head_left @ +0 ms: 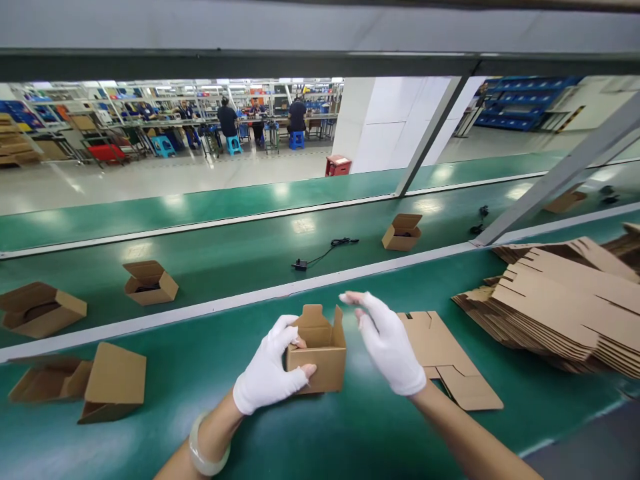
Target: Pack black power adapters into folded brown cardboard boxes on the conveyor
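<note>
Head cam: left hand (267, 365) in white glove clamped on small cardboard box (317, 353), which sits on green belt (360, 427) w/ top flaps up, not closed yet. Right hand (390, 345) open, off the box, just beside it. Flat cardboard blank (447, 357) lies by right hand, big stack of blanks (560, 307) further right. Open box (113, 383) on belt to the left, more boxes (150, 285) on next belt up, plus black cable (320, 252).

White cloth gloves (267, 367), pale jade bangle (206, 445) on left wrist (223, 430)
</note>
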The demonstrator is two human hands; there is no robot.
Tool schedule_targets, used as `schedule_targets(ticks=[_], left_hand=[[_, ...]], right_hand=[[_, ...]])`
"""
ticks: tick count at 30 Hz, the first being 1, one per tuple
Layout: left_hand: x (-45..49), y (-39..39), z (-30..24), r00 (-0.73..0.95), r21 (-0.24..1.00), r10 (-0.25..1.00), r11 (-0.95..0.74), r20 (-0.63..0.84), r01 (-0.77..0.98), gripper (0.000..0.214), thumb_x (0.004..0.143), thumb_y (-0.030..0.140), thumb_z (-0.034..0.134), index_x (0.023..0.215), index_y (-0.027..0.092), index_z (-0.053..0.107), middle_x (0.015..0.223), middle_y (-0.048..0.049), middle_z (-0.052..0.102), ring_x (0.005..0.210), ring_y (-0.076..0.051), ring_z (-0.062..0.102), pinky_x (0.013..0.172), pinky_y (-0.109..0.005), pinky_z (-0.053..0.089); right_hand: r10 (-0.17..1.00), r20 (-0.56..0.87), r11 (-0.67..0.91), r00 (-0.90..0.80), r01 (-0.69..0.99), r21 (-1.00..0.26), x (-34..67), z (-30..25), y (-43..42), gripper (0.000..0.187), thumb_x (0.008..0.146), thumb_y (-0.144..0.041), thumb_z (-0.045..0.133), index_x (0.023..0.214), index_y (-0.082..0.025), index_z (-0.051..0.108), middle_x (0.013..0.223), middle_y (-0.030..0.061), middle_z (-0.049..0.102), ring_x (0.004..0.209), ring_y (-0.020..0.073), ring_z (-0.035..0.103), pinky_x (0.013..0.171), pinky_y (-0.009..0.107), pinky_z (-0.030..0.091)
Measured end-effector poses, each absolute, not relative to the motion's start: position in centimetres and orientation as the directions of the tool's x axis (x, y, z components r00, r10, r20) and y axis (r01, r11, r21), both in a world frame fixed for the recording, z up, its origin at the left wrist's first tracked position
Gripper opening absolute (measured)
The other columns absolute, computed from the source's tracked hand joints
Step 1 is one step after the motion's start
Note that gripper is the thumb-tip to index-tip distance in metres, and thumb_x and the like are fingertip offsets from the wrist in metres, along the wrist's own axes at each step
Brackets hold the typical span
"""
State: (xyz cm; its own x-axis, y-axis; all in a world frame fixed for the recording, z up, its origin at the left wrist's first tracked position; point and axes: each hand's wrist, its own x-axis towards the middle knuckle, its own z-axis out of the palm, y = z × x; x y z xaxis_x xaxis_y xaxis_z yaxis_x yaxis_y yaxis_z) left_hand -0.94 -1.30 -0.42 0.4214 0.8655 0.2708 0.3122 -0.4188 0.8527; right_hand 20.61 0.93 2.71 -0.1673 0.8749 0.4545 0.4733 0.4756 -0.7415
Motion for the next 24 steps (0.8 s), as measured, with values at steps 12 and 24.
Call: schedule_targets(ticks=[12, 24], left_hand=[[0.1, -1.9, -0.8, 0.479, 0.768, 0.757, -0.597, 0.443, 0.233, 0.028, 0.074, 0.029, 0.064, 0.091, 0.022, 0.042, 0.117, -0.0096, 0.053, 0.101, -0.022, 0.055, 0.083, -0.037, 0.045], [-0.2, -2.1, -0.2, 0.532, 0.717, 0.667, -0.681, 0.521, 0.151, 0.033, 0.076, 0.031, 0.063, 0.101, 0.023, 0.043, 0.097, -0.0045, 0.059, 0.080, -0.016, 0.056, 0.072, -0.030, 0.045]], right_hand=[[0.723, -0.320, -0.452, -0.612, -0.068, -0.890, 19.8, 1.4, 1.6, 0.058, 0.062, -0.023, 0.066, 0.118, -0.021, 0.053, 0.120, 0.0070, 0.059, 0.107, 0.0235, 0.056, 0.096, 0.040, 0.040], [0.527, -0.464, 0.265, -0.712, 0.657, -0.706, 18.8, 6.7, 3.0, 0.019, 0.073, -0.033, 0.058, 0.083, -0.017, 0.064, 0.070, -0.0026, 0.058, 0.063, 0.0126, 0.049, 0.054, 0.022, 0.034]])
